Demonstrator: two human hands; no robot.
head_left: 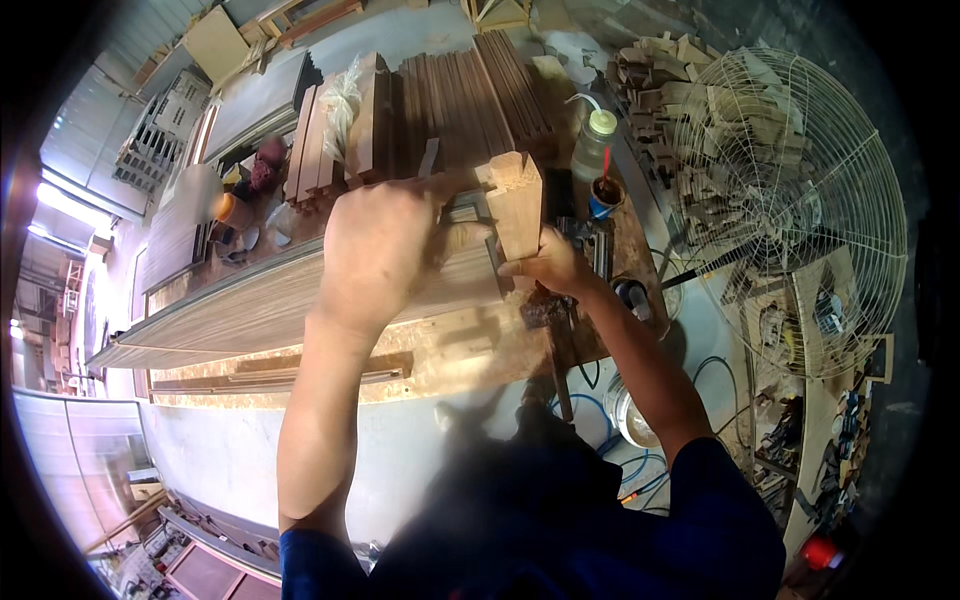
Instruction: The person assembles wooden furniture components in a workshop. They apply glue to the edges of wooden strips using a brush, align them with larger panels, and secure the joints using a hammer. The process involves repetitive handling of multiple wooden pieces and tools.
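Note:
My right hand (555,264) grips a pale, tapering wooden block (518,218) with a notched top end, at the right end of a long wood-grain panel (310,295). The thumb and fingers close round the block's lower part. My left hand (375,245) is bent into a fist just left of the block, above the panel, slightly blurred. Its back faces up and hides most of the fingers, so whatever they hold is not clear. The panel lies on a worktable (460,345) and reaches far to the left.
Stacked brown wooden strips (455,100) lie at the table's back. A clear squeeze bottle (592,145) and a small blue pot (605,198) stand at the right. Beyond is a large wire-caged fan (785,210). Blue hoses (640,465) and a white bucket (632,415) are on the floor.

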